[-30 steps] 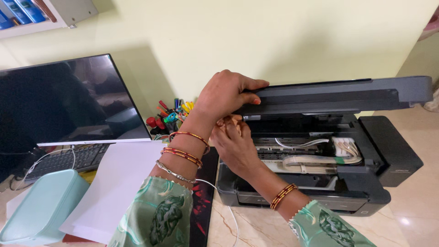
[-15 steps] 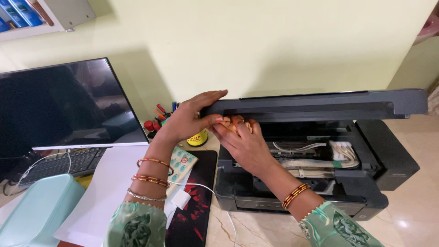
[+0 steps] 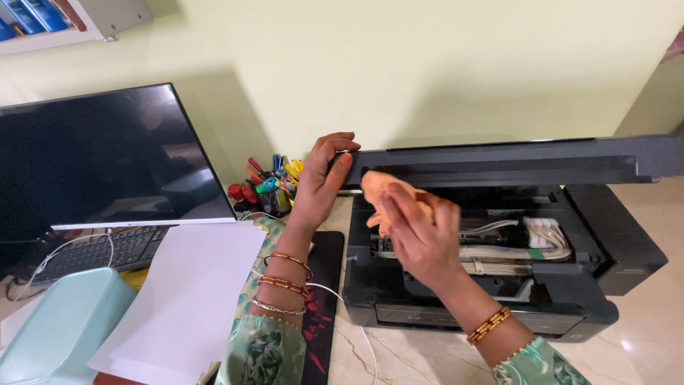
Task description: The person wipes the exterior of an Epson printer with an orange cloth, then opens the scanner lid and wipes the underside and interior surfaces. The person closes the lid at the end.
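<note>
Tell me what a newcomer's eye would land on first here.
First, the black printer at right, its lid propped up by the left hand at the lid's left corner. Next, the right hand in front of the opening, holding an orange cloth above the white tubes inside. At left stand a dark monitor and white paper.

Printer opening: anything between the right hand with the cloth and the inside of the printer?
Nothing visible. The left hand props the lid up at its left corner, so the opening is clear. The right hand holds an orange cloth at the opening's left end, directly in front of the printer interior.
</note>
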